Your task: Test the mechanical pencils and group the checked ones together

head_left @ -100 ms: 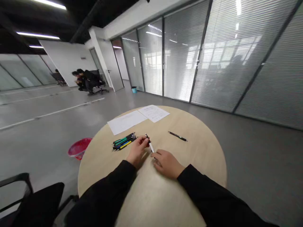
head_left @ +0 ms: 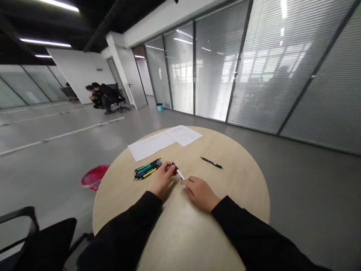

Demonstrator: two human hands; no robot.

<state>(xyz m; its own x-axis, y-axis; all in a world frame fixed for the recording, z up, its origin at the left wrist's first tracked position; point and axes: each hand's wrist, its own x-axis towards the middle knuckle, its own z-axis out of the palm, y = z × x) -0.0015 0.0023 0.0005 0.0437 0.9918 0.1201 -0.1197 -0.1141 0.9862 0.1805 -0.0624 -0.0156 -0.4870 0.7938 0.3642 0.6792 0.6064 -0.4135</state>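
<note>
My left hand (head_left: 163, 180) grips the upper part of a white pen (head_left: 179, 174), and a dark red part (head_left: 175, 170) shows at the hand's fingertips. My right hand (head_left: 200, 194) lies on the round wooden table (head_left: 225, 188), its fingertips at the pen's lower end with no clear grip. To the left of my left hand lies a bundle of green, blue and yellow pens (head_left: 147, 169). A single black pen (head_left: 211, 163) lies to the right, apart from both hands.
Two white paper sheets (head_left: 150, 146) lie at the table's far edge. A red basket (head_left: 94, 177) sits on the floor left of the table, and a black chair (head_left: 42, 241) stands at lower left. Seated people (head_left: 101, 97) are far back by a door.
The white pen now lies at a flatter slant, its upper end shifted left. My right hand's fingertips have moved slightly up the table, toward the pen's lower end.
</note>
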